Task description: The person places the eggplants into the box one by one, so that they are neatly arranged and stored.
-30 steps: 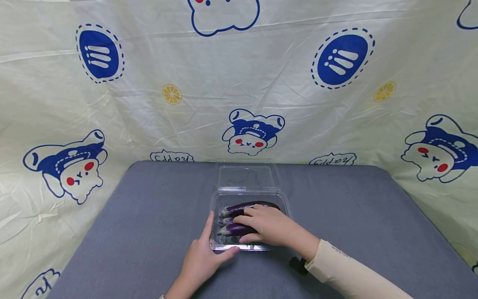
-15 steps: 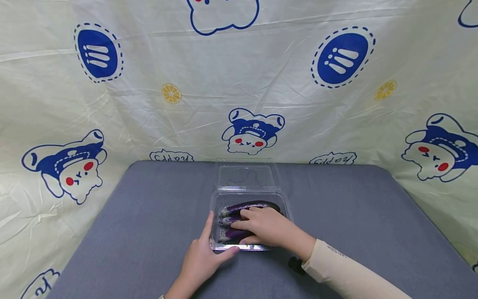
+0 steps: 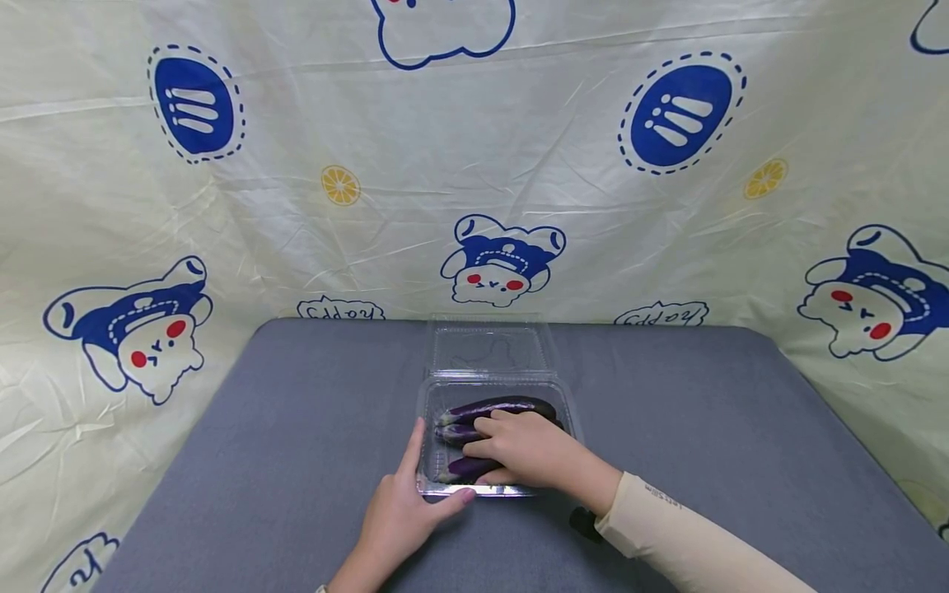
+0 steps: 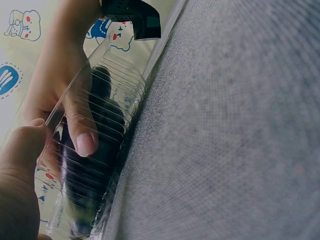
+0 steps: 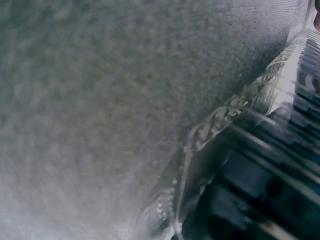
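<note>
**Pinching the near eggplant [image 3: 467, 469] where the clear tray [image 3: 493, 388] leaves little room**

The right hand [image 3: 522, 447] reaches over the tray's front wall and holds the near eggplant, thumb on the close side and fingers on the far side. Fingertip contact is mostly hidden, and the right wrist view is blurred, so how firm that pinch is I can't say. The left hand [image 3: 400, 506] is spread wide around the front left corner, thumb along the front and index finger along the side, bracing rather than clutching.

All three visible eggplants lie lengthwise inside the tray. The middle eggplant [image 3: 455, 433] and far eggplant [image 3: 489, 407] sit close together, with a gap before the near one.

Glossy skin is the likeliest trouble: a shallow hold could let the fruit roll against the front wall. The thumb is also squeezed between eggplant and plastic, so a sideways push might bow that thin wall or drag the tray across the table [image 3: 319, 428] if the left hand slackened. Fingers sunk too deep could nudge the middle one. A hard tug might also flip the hinged lid [image 3: 489, 346], folded back behind.
</note>
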A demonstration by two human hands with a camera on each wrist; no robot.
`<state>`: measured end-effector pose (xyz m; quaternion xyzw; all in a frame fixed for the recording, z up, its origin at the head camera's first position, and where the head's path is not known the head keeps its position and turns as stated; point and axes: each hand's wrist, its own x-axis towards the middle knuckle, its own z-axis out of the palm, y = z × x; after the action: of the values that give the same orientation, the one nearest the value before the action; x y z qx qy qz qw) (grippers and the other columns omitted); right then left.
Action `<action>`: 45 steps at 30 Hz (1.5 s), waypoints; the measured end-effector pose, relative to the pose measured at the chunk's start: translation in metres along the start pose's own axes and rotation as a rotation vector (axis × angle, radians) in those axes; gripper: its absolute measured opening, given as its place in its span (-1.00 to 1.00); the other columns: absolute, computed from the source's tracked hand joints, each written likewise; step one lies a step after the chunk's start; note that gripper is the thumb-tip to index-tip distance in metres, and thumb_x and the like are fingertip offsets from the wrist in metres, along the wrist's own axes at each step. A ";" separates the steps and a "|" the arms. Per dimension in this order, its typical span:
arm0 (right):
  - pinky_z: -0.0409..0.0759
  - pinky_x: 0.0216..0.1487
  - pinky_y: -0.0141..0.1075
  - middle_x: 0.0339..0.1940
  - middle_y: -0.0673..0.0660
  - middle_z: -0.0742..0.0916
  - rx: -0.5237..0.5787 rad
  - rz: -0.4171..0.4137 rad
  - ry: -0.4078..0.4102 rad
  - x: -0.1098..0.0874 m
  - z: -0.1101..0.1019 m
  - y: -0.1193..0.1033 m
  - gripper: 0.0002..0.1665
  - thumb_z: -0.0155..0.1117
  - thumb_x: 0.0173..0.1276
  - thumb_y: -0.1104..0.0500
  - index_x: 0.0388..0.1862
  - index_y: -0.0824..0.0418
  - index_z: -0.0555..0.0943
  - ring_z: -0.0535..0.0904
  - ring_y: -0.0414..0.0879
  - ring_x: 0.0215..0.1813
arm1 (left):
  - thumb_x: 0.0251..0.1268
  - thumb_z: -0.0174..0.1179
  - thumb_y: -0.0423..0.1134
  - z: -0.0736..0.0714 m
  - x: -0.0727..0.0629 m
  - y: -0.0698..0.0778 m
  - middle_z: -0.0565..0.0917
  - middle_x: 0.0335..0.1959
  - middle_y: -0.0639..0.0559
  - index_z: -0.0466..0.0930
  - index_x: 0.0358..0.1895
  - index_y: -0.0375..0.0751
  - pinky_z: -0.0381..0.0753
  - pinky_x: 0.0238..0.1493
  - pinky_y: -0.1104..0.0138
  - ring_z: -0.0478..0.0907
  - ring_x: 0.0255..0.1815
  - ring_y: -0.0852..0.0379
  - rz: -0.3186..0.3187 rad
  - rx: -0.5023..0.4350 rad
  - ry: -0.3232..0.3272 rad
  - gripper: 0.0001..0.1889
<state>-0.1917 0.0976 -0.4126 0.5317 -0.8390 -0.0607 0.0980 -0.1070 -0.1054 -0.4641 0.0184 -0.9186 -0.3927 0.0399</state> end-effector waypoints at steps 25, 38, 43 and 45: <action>0.52 -0.15 -0.29 -0.14 -0.13 0.64 0.153 0.032 -0.028 -0.001 0.010 0.007 -0.51 0.23 0.32 -0.34 0.10 -0.16 0.68 0.45 -0.20 -0.13 | -0.14 0.40 0.43 -0.001 -0.001 0.000 0.24 -0.78 0.16 -0.08 0.61 0.19 0.26 -0.60 0.30 0.23 -0.66 0.19 0.005 -0.001 0.005 0.22; 0.46 -0.24 -0.33 -0.20 -0.13 0.64 0.117 0.021 -0.017 0.001 0.013 0.007 -0.51 0.28 0.30 -0.32 0.05 -0.10 0.71 0.42 -0.20 -0.21 | -0.13 0.41 0.41 0.000 0.000 -0.001 0.21 -0.77 0.18 -0.08 0.62 0.17 0.21 -0.62 0.32 0.16 -0.67 0.22 0.011 -0.004 0.007 0.22; 0.50 -0.22 -0.31 -0.20 -0.13 0.64 0.106 0.020 -0.011 0.000 0.013 0.006 -0.51 0.26 0.30 -0.33 0.05 -0.10 0.71 0.45 -0.19 -0.18 | -0.13 0.39 0.43 0.000 -0.001 -0.002 0.17 -0.77 0.21 -0.09 0.62 0.18 0.19 -0.63 0.33 0.12 -0.68 0.25 0.018 0.000 0.010 0.22; 0.51 -0.21 -0.30 -0.19 -0.12 0.64 0.105 0.024 -0.017 -0.001 0.012 0.006 -0.50 0.24 0.31 -0.33 0.07 -0.11 0.70 0.46 -0.19 -0.17 | -0.13 0.38 0.44 0.000 -0.001 -0.002 0.16 -0.77 0.21 -0.09 0.62 0.18 0.19 -0.63 0.33 0.12 -0.68 0.25 0.020 -0.001 0.009 0.22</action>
<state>-0.1998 0.1007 -0.4231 0.5257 -0.8481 -0.0200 0.0632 -0.1064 -0.1065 -0.4654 0.0109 -0.9184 -0.3925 0.0482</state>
